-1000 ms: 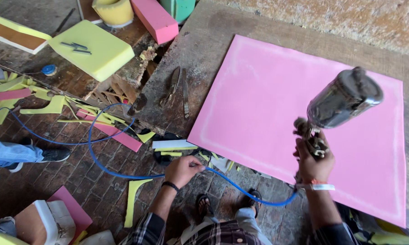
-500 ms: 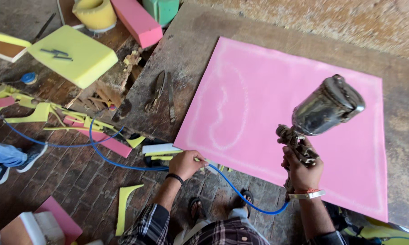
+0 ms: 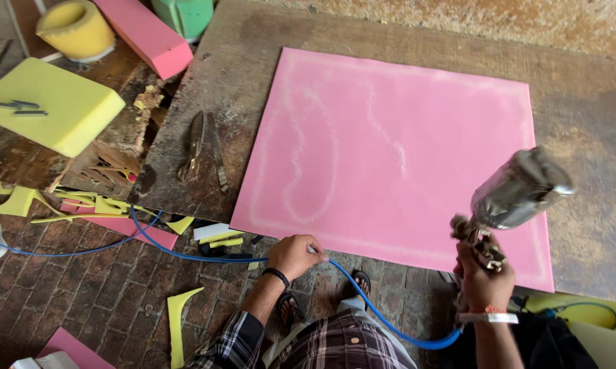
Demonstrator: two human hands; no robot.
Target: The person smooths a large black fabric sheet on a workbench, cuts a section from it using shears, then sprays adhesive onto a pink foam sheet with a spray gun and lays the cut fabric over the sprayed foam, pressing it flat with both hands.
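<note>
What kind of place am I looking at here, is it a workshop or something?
Most likely a foam or upholstery workshop. A pink foam sheet lies on a worn wooden workbench, the right hand holds a spray gun fed by a blue hose, and yellow foam offcuts litter the brick floor.

This is a foam or upholstery workshop; a worn wooden worktable [image 3: 595,109] stands on a brick floor [image 3: 103,301] and carries a large pink foam sheet [image 3: 417,150]; yellow foam offcuts [image 3: 82,205] lie scattered below; big shears [image 3: 200,147] rest on the table; a spray gun [image 3: 506,201] with a blue air hose [image 3: 383,318] is in use.
</note>
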